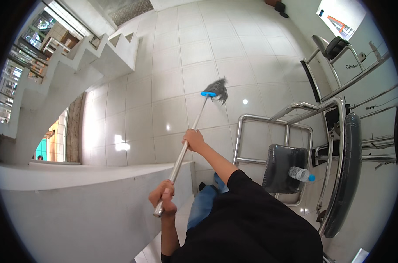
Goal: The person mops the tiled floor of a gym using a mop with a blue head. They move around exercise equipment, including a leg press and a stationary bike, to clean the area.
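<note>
Both hands are wrapped around the metal handle (178, 162) of a mop. My left hand (163, 196) grips it near its upper end, close beside a low white wall. Farther down the shaft, my right hand (193, 140) is closed around it with the arm stretched forward. The handle slants away from me to a blue plastic mop clamp (208, 94). From the clamp, the grey mop strands (217, 88) spread out on the white tiled floor (167, 113), fanned toward the far right.
On my right stands a chrome-framed chair (239, 138) with a black padded seat (278, 164); a clear plastic bottle (299, 174) with a blue cap lies on it. More metal frames (337, 88) line the right wall. A white low wall (97, 210) and white stepped stairs (97, 64) are at left.
</note>
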`<state>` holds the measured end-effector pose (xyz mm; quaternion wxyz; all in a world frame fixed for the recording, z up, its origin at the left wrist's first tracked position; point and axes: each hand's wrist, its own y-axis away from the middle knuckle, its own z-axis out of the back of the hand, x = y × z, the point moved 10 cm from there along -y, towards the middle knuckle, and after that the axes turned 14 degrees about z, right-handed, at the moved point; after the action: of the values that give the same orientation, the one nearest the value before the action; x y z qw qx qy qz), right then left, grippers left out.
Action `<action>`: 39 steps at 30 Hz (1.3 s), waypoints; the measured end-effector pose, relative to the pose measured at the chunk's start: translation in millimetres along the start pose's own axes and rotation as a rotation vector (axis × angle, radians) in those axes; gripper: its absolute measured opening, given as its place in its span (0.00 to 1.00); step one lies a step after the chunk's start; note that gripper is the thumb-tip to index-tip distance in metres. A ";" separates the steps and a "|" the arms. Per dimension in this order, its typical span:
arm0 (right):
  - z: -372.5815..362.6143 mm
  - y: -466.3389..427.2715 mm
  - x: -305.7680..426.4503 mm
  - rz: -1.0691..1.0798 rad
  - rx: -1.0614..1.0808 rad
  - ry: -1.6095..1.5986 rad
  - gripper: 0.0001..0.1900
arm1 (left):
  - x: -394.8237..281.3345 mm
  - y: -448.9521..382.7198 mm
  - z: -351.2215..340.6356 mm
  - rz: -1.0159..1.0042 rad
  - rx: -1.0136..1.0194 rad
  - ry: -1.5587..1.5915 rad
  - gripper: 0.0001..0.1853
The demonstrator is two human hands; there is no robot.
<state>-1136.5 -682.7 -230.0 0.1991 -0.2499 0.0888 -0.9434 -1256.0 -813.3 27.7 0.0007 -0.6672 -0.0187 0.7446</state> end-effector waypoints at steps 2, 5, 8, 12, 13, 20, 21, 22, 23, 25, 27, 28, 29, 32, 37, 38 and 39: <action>9.1 0.6 31.1 0.039 -0.050 -0.123 0.11 | -19.6 9.7 14.7 0.005 -0.034 0.019 0.13; 35.9 8.0 94.8 0.118 0.066 -0.318 0.13 | -86.7 22.2 30.5 -0.122 0.049 -0.040 0.14; 70.6 37.5 149.2 0.195 -0.068 -0.400 0.13 | -145.7 45.8 43.0 -0.364 0.122 0.179 0.15; 59.9 56.5 180.3 0.169 0.170 -0.306 0.10 | -147.2 81.1 59.4 -0.335 0.197 0.238 0.15; 55.7 60.8 179.1 0.181 0.147 -0.290 0.09 | -134.7 90.8 64.5 -0.343 0.170 0.236 0.14; -29.8 144.3 119.6 -0.003 -0.162 -0.237 0.05 | 16.3 177.7 67.7 -0.271 0.205 0.102 0.14; -26.2 155.4 125.1 -0.006 -0.214 -0.204 0.06 | 23.8 187.6 72.4 -0.268 0.205 0.123 0.14; -23.4 166.5 133.4 -0.009 -0.266 -0.170 0.06 | 27.4 197.3 78.7 -0.265 0.205 0.144 0.14; -26.8 174.6 145.3 -0.007 -0.296 -0.209 0.06 | 26.3 204.7 98.1 -0.261 0.166 0.188 0.14; -6.1 177.2 192.3 -0.011 -0.340 -0.293 0.06 | -1.0 210.2 130.3 -0.280 0.205 0.168 0.18; 13.2 181.7 245.3 -0.039 -0.375 -0.318 0.07 | -40.8 206.3 167.5 -0.280 0.261 0.217 0.20; 22.5 184.2 270.6 -0.023 -0.415 -0.334 0.10 | -58.7 201.9 188.2 -0.247 0.260 0.262 0.19; 30.4 188.3 290.6 -0.044 -0.412 -0.322 0.10 | -73.6 195.7 202.7 -0.213 0.273 0.317 0.19; 35.6 198.6 342.9 -0.066 -0.277 -0.338 0.12 | -114.7 205.9 224.6 -0.181 0.356 0.582 0.15; 39.5 205.3 322.6 -0.025 -0.291 -0.230 0.09 | -92.8 219.9 212.4 -0.254 0.264 0.614 0.14; 32.4 207.2 312.8 -0.039 -0.283 -0.220 0.08 | -82.7 223.5 208.9 -0.281 0.240 0.606 0.15; 23.8 211.2 301.6 -0.054 -0.273 -0.210 0.08 | -68.9 228.3 205.6 -0.304 0.215 0.600 0.16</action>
<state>-1294.5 -1002.1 -134.5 0.1462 -0.3741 0.1880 -0.8963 -1447.3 -1048.8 112.0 0.1871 -0.8420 -0.0383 0.5045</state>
